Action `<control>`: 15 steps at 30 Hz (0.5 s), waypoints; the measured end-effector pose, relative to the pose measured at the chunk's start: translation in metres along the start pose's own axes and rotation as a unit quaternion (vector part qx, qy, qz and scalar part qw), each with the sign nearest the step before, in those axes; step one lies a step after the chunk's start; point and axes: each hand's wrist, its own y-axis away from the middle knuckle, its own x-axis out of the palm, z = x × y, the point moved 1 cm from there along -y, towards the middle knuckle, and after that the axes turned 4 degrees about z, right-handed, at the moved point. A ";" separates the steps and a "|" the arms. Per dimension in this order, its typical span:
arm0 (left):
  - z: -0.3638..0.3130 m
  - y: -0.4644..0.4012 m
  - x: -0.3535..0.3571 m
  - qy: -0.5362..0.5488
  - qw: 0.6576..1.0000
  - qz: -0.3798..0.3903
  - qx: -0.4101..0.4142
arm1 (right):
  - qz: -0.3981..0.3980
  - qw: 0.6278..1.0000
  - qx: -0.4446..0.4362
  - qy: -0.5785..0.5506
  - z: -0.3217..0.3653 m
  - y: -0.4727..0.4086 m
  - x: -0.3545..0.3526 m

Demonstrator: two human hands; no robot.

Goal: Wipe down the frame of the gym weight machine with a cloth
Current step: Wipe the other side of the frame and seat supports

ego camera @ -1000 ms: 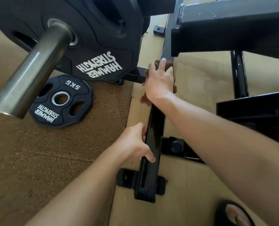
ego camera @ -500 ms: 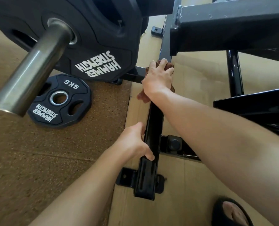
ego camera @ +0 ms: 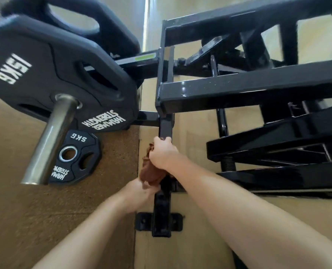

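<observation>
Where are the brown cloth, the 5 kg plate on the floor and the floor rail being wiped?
brown cloth (ego camera: pixel 150 174): head view, on the bunched lower fold.
5 kg plate (ego camera: pixel 87 150): head view, on its black face.
floor rail (ego camera: pixel 162 214): head view, on its bare top near the foot bracket.

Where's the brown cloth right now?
In the head view the brown cloth sits mid-frame on the black floor rail, gripped by the right hand above and the left hand below, right of the 5kg plate.
</observation>
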 end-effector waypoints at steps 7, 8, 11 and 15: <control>-0.027 0.010 -0.047 0.339 0.938 -0.002 0.071 | -0.090 0.948 -0.039 -0.301 0.005 0.093 -0.065; -0.077 0.062 -0.044 0.381 0.923 0.013 0.056 | -0.102 0.940 -0.037 -0.324 0.005 0.103 -0.075; -0.125 0.110 -0.042 0.378 0.912 0.067 0.146 | -0.095 0.899 -0.013 -0.426 0.010 0.129 -0.099; -0.167 0.117 -0.045 0.309 0.935 0.020 0.172 | -0.060 0.848 -0.056 -0.524 0.012 0.157 -0.131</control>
